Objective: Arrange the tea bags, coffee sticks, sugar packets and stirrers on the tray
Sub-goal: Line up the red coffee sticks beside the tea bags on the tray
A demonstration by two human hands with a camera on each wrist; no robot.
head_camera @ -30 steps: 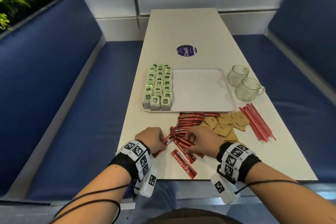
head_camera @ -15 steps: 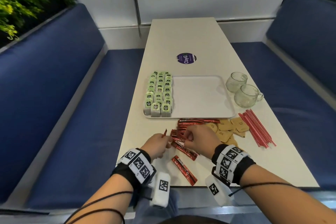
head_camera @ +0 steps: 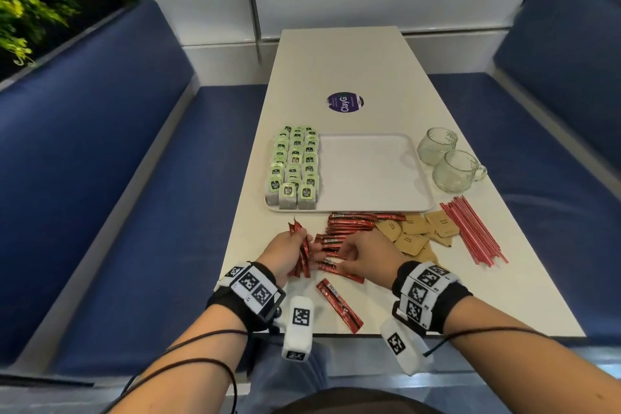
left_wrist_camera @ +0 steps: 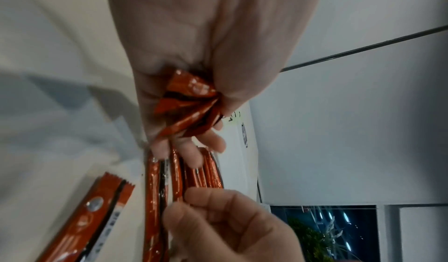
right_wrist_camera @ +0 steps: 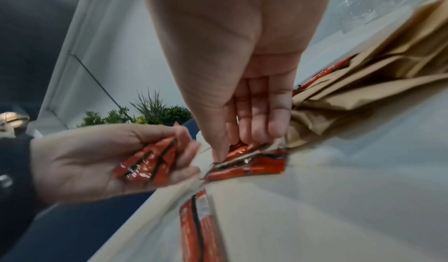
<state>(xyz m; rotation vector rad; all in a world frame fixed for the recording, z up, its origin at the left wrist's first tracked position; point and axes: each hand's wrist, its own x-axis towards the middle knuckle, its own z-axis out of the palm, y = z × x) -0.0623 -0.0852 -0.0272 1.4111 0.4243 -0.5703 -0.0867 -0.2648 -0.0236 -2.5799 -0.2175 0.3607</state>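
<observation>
- Head view: I see my left hand at lower centre of the frame, fingers curled round a small bunch of red coffee sticks lifted off the bench.
- My right hand is just to its right, fingertips down on the loose coffee sticks on the bench, pinching one.
- One stray stick lies alone near the bench's lower edge.
- The white tray sits mid-frame; green tea bags stand in rows along its left side.
- Brown sugar packets lie below the tray's right corner, red stirrers to their right, two glass cups beside the tray's right edge.
- Left wrist view: the left hand clamps the fanned stick ends; the right hand's fingers show at the bottom of the frame.
- Right wrist view: the right hand pinches a stick end at centre; the left hand holds its bunch at left.
</observation>
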